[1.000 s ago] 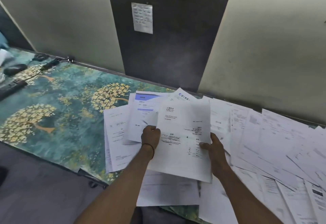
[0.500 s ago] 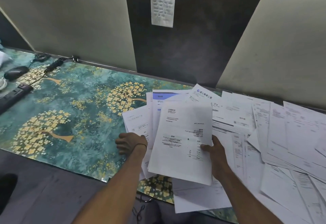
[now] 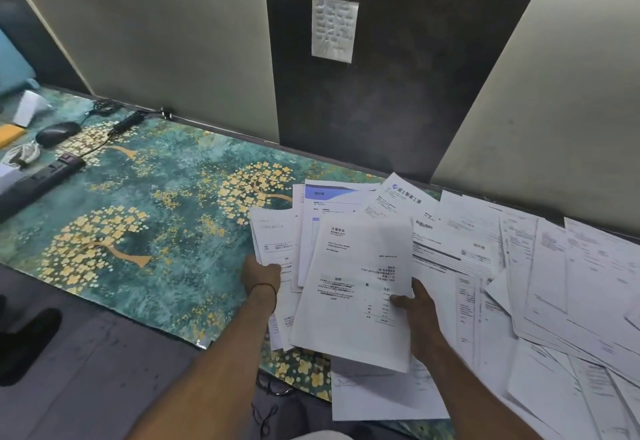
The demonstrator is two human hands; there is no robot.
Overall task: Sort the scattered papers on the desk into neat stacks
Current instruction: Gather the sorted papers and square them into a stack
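On the patterned tabletop (image 3: pixel 145 204), our right hand (image 3: pixel 420 322) pinches a light, floppy sheet (image 3: pixel 356 287) at its three-o'clock edge while our left hand (image 3: pixel 261 277) grips loose papers (image 3: pixel 273 235) at nine o'clock, fingers (image 3: pixel 403 300) closed.

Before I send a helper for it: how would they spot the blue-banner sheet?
Below the dark wall panel, on the teal flowered desk mat, the heap of white papers begins. At its back-left corner lies the white sheet with a blue banner. No neighbour has a blue top band.
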